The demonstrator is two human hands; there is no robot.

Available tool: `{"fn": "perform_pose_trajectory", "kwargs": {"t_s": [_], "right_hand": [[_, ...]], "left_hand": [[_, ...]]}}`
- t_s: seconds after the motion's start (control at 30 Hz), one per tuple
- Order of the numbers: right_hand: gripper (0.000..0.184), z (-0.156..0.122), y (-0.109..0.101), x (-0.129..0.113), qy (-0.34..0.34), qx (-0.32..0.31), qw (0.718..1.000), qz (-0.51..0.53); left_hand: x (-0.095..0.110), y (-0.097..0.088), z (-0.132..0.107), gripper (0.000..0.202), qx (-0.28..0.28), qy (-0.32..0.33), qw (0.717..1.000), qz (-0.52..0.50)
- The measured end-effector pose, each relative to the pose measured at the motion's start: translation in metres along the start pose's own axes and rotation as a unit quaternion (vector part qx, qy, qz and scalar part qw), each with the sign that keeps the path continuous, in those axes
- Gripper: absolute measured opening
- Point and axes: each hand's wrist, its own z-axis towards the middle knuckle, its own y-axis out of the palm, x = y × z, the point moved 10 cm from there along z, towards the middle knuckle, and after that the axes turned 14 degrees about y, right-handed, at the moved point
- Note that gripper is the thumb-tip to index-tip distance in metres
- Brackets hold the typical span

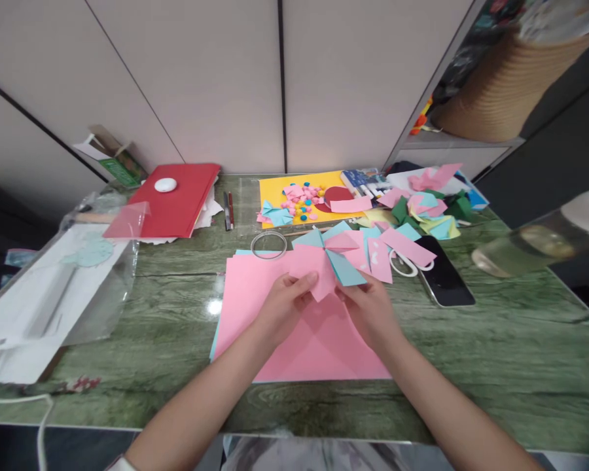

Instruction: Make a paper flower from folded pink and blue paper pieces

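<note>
Both hands are occupied with a folded pink-and-teal paper piece (319,268), positioned over the far part of a stack of pink paper (319,347). The left hand (289,304) pinches its lower-left edge, thumb on the near face; the fingertips behind cannot be made out. The right hand (370,307) grips the lower-right side, partly masked by a teal flap, so its exact hold is unclear. Both forearms are cut off at the near edge of my view.

The piece conceals part of the stack's far edge. Beyond it, scissors (403,263) show only white handles, lying across a phone (446,271); I cannot see the blades. Lettering on the marker box (358,182) is illegible. A bottle (525,252) on the surface (510,366) reaches the right-hand limit.
</note>
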Motion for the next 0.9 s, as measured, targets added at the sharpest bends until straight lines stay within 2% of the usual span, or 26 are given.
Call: {"fn": "perform_pose_trajectory", "kwargs": {"t_s": [0.13, 0.23, 0.33, 0.37, 0.43, 0.5, 0.53, 0.63, 0.7, 0.77, 0.9], "right_hand": [[0.013, 0.000, 0.010, 0.002, 0.012, -0.042, 0.997, 0.060], [0.016, -0.001, 0.013, 0.000, 0.004, -0.037, 0.999, 0.016], [0.008, 0.002, 0.009, 0.002, 0.006, -0.019, 0.999, -0.028], [0.012, 0.003, 0.007, 0.000, -0.004, -0.010, 0.999, -0.042], [0.033, 0.001, -0.001, -0.012, -0.061, 0.039, 0.994, -0.079], [0.049, -0.010, -0.010, -0.033, -0.160, 0.119, 0.969, -0.143], [0.050, -0.019, -0.011, -0.045, -0.214, 0.154, 0.947, -0.186], [0.027, -0.046, 0.003, -0.068, -0.343, 0.203, 0.863, -0.309], [0.014, -0.061, 0.011, -0.076, -0.399, 0.219, 0.820, -0.346], [0.015, -0.069, 0.016, -0.078, -0.428, 0.221, 0.798, -0.362], [0.018, -0.072, 0.025, -0.075, -0.444, 0.198, 0.784, -0.387]], "left_hand": [[0.000, 0.004, -0.001, 0.012, 0.008, 0.003, 0.999, -0.048], [-0.001, 0.001, -0.002, 0.011, 0.030, 0.007, 0.997, -0.073], [-0.002, -0.002, -0.002, 0.011, 0.038, 0.018, 0.996, -0.073], [-0.003, -0.004, -0.002, 0.011, 0.044, 0.021, 0.996, -0.069], [-0.003, -0.009, -0.001, 0.012, 0.063, 0.029, 0.995, -0.065], [-0.003, -0.012, -0.001, 0.013, 0.078, 0.032, 0.994, -0.065], [-0.003, -0.013, 0.000, 0.013, 0.082, 0.033, 0.994, -0.066], [-0.002, -0.014, -0.001, 0.014, 0.089, 0.035, 0.994, -0.060], [0.001, -0.014, -0.001, 0.014, 0.095, 0.046, 0.993, -0.048], [0.005, -0.015, -0.001, 0.013, 0.100, 0.066, 0.992, -0.030], [0.008, -0.017, -0.002, 0.012, 0.107, 0.094, 0.990, 0.005]]}}
